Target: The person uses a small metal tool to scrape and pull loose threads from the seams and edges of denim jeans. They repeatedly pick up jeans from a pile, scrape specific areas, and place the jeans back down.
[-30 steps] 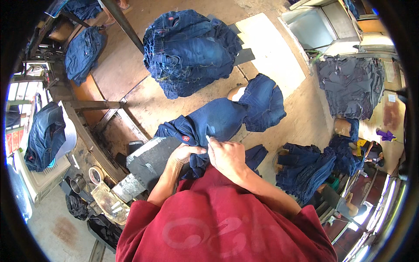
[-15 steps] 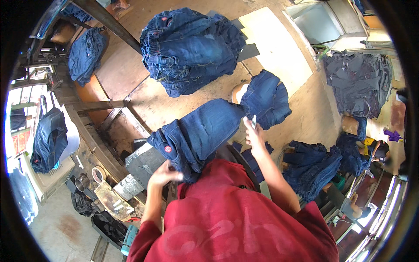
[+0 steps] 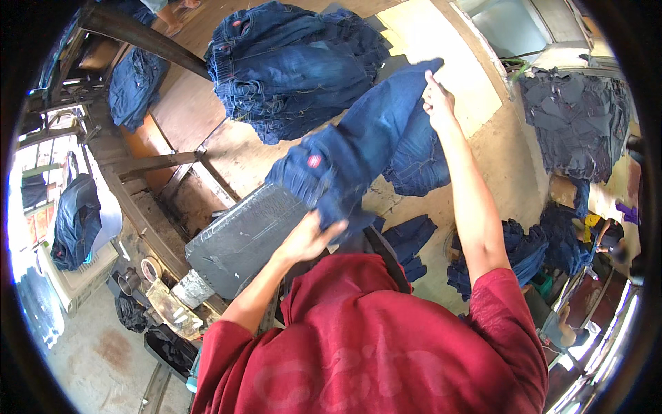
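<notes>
We see blue jeans [image 3: 369,134] stretched from the right end of the black board [image 3: 241,234] toward the far edge of the table [image 3: 183,103], right hand [image 3: 439,107] pinching their far tip. Left hand [image 3: 307,238] touches the near end, thumb spread, fingers partly hidden, can't tell if it pinches

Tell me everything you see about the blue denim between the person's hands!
The denim is dark blue and soft-looking, with a red patch. Its near end is bunched; the rest stretches away rightward to a narrow tip. The left hand is at the bunched end, the right hand at the tip. Blur hides finer details.
</notes>
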`<action>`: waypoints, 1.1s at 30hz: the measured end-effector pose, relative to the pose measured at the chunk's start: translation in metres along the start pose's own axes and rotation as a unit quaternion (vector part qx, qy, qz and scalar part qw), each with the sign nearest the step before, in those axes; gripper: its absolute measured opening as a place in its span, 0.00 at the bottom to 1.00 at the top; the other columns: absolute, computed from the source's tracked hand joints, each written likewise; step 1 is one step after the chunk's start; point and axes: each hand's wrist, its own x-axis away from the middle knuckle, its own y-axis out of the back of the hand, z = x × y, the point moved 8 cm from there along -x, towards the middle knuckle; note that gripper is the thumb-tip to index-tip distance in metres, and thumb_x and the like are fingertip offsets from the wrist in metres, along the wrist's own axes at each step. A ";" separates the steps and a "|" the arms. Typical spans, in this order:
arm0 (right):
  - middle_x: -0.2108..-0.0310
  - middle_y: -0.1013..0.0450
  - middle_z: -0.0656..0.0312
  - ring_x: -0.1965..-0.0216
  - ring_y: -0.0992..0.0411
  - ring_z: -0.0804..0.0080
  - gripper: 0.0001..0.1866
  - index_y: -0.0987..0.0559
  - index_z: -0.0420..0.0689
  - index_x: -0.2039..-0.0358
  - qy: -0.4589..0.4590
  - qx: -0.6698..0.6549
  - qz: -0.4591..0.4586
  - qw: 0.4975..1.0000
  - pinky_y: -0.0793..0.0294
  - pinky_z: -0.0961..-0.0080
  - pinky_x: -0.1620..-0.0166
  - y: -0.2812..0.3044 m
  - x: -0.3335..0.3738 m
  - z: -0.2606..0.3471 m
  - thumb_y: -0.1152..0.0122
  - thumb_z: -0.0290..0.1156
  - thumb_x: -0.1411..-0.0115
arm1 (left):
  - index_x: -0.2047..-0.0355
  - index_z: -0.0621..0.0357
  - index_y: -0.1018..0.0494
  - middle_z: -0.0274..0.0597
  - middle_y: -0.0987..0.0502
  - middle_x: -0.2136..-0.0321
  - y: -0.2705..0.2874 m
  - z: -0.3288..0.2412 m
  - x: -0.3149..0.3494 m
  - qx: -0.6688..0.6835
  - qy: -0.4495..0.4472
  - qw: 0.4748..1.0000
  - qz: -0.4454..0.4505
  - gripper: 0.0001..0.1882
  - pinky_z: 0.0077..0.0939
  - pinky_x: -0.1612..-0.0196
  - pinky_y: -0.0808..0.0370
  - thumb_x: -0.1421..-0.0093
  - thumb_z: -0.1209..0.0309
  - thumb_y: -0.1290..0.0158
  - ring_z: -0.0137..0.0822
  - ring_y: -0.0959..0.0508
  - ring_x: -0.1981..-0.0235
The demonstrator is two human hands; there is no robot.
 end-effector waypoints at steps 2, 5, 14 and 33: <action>0.78 0.34 0.75 0.83 0.41 0.84 0.22 0.26 0.52 0.73 0.100 0.113 0.039 0.988 0.40 0.79 0.80 -0.002 0.029 0.029 0.27 0.51 0.31 | 0.33 0.63 0.28 0.39 0.19 0.40 0.000 -0.012 -0.043 0.164 -0.033 0.974 -0.153 0.22 0.36 0.32 0.29 0.23 0.66 0.43 0.33 0.24 0.41; 0.80 0.34 0.68 0.79 0.35 0.77 0.27 0.27 0.46 0.73 0.340 0.219 0.082 0.911 0.34 0.71 0.74 -0.015 0.135 0.031 0.29 0.54 0.30 | 0.31 0.59 0.30 0.37 0.20 0.39 0.015 -0.009 -0.060 0.265 -0.105 0.916 -0.282 0.23 0.31 0.34 0.28 0.21 0.64 0.45 0.31 0.22 0.42; 0.60 0.19 0.57 0.59 0.20 0.54 0.28 0.22 0.40 0.47 0.347 0.300 0.400 0.794 0.22 0.57 0.51 -0.067 0.390 -0.103 0.21 0.41 0.40 | 0.34 0.66 0.26 0.47 0.19 0.40 0.102 0.097 0.108 0.224 0.066 0.844 -0.482 0.26 0.35 0.36 0.26 0.22 0.57 0.45 0.38 0.21 0.43; 0.75 0.21 0.56 0.74 0.19 0.53 0.13 0.21 0.47 0.46 0.350 0.353 0.299 0.815 0.21 0.56 0.71 -0.103 0.401 -0.072 0.34 0.30 0.29 | 0.39 0.68 0.26 0.62 0.18 0.51 0.227 -0.020 0.207 -0.310 0.013 0.759 -0.573 0.43 0.46 0.44 0.19 0.44 0.49 0.24 0.54 0.15 0.50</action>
